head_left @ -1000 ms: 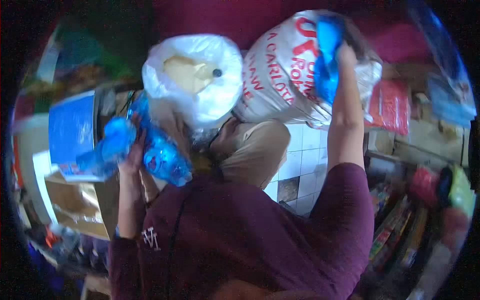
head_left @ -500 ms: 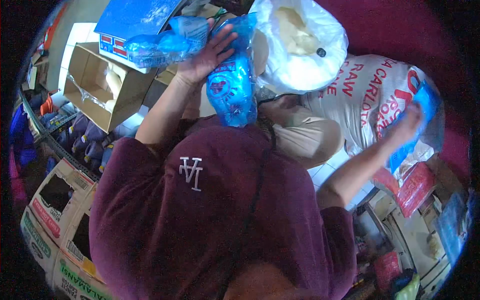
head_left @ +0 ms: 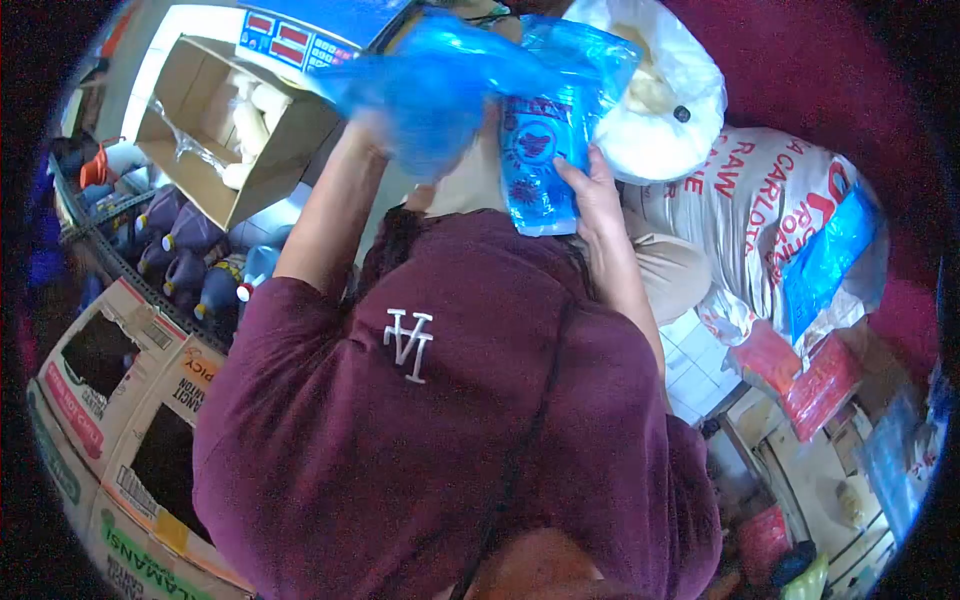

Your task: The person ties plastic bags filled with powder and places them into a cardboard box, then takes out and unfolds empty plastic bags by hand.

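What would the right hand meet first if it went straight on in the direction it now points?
Most likely the printed blue plastic bag. The right hand is at its edge and appears to touch it, though depth is hard to judge from one view.

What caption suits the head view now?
Right hand holds a printed blue bag; left hand touches a blurred blue bag; a sack stands nearby.

The person's left forearm [head_left: 335, 205] reaches forward and slightly inward, ending in a blurred left hand [head_left: 371, 133] with its fingers mostly hidden. The right forearm [head_left: 622, 268] also extends forward, the right hand [head_left: 598, 198] curled with its thumb angled inward, toward the left.
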The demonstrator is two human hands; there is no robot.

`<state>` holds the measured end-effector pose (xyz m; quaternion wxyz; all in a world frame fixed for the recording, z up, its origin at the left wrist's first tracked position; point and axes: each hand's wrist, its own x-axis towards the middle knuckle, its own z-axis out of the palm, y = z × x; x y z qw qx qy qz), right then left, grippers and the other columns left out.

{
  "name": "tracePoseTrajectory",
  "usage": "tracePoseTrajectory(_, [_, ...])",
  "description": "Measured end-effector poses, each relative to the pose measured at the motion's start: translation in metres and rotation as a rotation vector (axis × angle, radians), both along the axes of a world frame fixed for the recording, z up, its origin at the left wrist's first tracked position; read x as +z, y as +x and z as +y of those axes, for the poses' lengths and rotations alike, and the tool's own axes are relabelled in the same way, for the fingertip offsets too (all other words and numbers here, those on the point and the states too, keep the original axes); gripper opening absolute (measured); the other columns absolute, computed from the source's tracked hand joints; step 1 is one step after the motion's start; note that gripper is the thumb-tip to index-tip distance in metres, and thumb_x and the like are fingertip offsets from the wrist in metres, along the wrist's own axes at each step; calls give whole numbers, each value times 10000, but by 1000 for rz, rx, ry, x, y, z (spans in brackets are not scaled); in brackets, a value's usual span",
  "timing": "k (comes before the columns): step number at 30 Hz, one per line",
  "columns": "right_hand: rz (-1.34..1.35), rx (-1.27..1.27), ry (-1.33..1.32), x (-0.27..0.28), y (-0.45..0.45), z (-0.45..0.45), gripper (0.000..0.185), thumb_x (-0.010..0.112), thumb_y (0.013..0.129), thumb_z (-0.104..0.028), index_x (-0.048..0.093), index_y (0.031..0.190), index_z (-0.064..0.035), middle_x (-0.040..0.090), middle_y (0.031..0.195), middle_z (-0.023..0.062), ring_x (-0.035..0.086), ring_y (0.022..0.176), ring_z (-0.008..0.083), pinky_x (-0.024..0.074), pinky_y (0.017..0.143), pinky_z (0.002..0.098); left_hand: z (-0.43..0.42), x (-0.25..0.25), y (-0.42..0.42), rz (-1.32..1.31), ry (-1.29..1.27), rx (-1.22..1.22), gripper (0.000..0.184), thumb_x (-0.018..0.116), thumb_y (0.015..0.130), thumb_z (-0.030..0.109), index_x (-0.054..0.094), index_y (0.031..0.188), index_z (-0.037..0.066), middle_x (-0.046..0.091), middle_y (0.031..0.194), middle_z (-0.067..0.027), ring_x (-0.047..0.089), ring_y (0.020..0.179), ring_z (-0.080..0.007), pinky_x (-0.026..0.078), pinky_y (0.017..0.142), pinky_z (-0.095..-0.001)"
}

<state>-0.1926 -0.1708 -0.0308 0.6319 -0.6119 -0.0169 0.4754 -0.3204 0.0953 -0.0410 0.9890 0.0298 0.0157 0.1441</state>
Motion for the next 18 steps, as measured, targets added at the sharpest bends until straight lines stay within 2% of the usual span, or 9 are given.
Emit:
tracePoseTrajectory(4, [-51, -8, 29, 5, -9, 1, 605, 639, 790, -110, 327, 1301, -26, 490, 1203, 107, 487, 1062, 198, 384, 924, 334, -8, 13, -4, 135, 372, 24, 522, 512, 835, 182, 362, 1324, 83, 461, 1246, -111, 479, 1096, -237, 415, 911, -354])
tracePoseTrajectory(7, [-89, -11, 12, 9, -11, -3, 692, 665, 790, -198, 275, 1338, -33, 436, 1269, 119, 425, 1148, 213, 335, 975, 349, -25, 26, 6, 226, 643, 21, 542, 522, 807, 90, 367, 1327, 79, 484, 1210, -88, 507, 1045, -192, 440, 873, -296])
tracePoseTrajectory(9, [137, -119, 246, 15, -10, -4, 804, 680, 780, -298, 204, 1378, -45, 366, 1334, 117, 355, 1217, 226, 290, 1010, 360, -37, 37, 13, 289, 826, 27, 564, 528, 788, 29, 371, 1328, 76, 500, 1186, -72, 525, 1011, -162, 456, 848, -258])
tracePoseTrajectory(10, [135, -120, 246, 17, -10, -5, 804, 680, 780, -298, 204, 1378, -45, 366, 1334, 117, 355, 1217, 226, 290, 1010, 360, -45, 46, 19, 380, 843, 50, 605, 507, 738, -21, 392, 1319, 102, 503, 1174, -71, 507, 1042, -174, 416, 909, -287])
tracePoseTrajectory(12, [145, -93, 274, 21, -8, -9, 858, 695, 765, -288, 161, 1395, -51, 351, 1347, 100, 347, 1227, 231, 292, 1014, 368, -62, 48, 23, 408, 1124, 83, 632, 517, 714, -23, 390, 1322, 94, 453, 1255, -42, 469, 1090, -146, 404, 911, -274])
tracePoseTrajectory(13, [154, -73, 288, 24, -8, -10, 886, 702, 758, -283, 139, 1403, -55, 344, 1354, 91, 343, 1231, 234, 293, 1016, 373, -75, 51, 24, 433, 1191, 28, 675, 500, 682, -35, 376, 1328, 119, 453, 1250, -66, 465, 1091, -160, 407, 910, -292])
tracePoseTrajectory(14, [176, -86, 222, 29, -9, -10, 872, 691, 742, -135, 135, 1412, -88, 346, 1354, 85, 353, 1225, 236, 307, 1010, 374, -88, 51, 24, 382, 1067, -46, 712, 483, 680, -39, 335, 1352, 144, 455, 1243, -81, 474, 1075, -176, 403, 914, -298])
tracePoseTrajectory(16, [157, -77, 195, 30, -11, -11, 874, 664, 721, -64, 136, 1415, -109, 350, 1351, 83, 361, 1220, 236, 316, 1005, 372, -103, 50, 16, 286, 1072, -126, 758, 514, 715, -9, 236, 1399, 161, 418, 1278, -100, 431, 1140, -200, 363, 959, -322])
tracePoseTrajectory(18, [129, -55, 166, 31, -11, -11, 973, 625, 642, 64, 94, 1427, -154, 337, 1358, 79, 372, 1212, 237, 330, 997, 373, -100, 55, 8, 186, 1433, -76, 779, 569, 742, 39, 193, 1413, 159, 355, 1333, -112, 340, 1230, -225, 271, 1031, -346])
